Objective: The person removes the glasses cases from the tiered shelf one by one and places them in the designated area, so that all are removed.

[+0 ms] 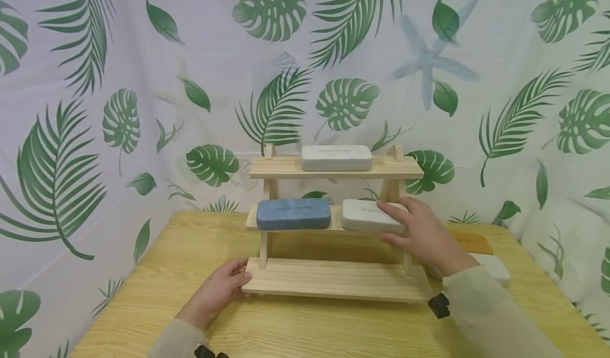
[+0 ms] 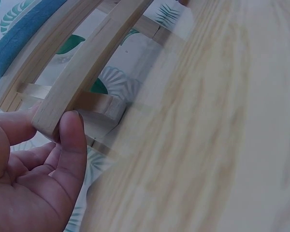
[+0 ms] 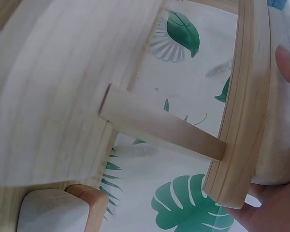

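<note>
A three-tier wooden display stand (image 1: pixel 333 279) stands on the table. My left hand (image 1: pixel 223 286) grips the left end of its bottom shelf; in the left wrist view, thumb and fingers pinch that shelf end (image 2: pixel 58 104). On the middle shelf, my right hand (image 1: pixel 424 233) holds the right end of a white glasses case (image 1: pixel 364 215), its index finger across the top. The right wrist view shows that case (image 3: pixel 280 121) against the shelf edge, with part of the hand cut off. Left of it lies a blue glasses case (image 1: pixel 293 214). Another white case (image 1: pixel 335 158) sits on the top shelf.
Behind the right forearm, an orange case (image 1: pixel 472 241) and a further white case (image 1: pixel 493 267) lie on the wooden table (image 1: pixel 200 241), partly hidden. A leaf-patterned cloth (image 1: pixel 214 56) hangs behind and beside the table.
</note>
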{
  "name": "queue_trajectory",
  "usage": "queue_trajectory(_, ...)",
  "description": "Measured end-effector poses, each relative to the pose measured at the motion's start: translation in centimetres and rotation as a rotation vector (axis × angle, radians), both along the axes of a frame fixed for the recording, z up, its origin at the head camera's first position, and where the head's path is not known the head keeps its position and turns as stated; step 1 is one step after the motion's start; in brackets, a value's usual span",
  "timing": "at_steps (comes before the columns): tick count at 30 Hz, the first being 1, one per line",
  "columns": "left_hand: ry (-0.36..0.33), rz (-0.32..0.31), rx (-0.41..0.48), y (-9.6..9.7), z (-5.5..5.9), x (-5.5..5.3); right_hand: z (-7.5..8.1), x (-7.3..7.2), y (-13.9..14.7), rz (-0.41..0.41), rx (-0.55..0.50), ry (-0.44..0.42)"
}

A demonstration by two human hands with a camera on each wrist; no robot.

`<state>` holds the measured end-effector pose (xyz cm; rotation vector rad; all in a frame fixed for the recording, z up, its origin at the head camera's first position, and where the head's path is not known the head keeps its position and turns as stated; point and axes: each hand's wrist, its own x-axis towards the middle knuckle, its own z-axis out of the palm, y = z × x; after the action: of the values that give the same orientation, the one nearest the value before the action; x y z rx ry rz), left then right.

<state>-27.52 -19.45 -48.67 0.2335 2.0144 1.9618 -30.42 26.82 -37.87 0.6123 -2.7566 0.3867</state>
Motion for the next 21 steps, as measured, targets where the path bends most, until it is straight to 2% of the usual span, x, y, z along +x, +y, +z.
queue_trajectory(5, -0.001, 0.005, 0.004, -0.01, -0.04, 0.02, -0.09, -0.12, -0.06, 0.014, -0.030, 0.030)
queue_trajectory(15, 0.005, 0.006, 0.001, 0.05, 0.27, 0.15, 0.05, -0.17, -0.30, -0.039, -0.044, -0.035)
queue_trajectory(21, 0.001, 0.004, -0.001, 0.08, 0.29, 0.24, -0.26, -0.08, -0.36, -0.036, -0.058, -0.028)
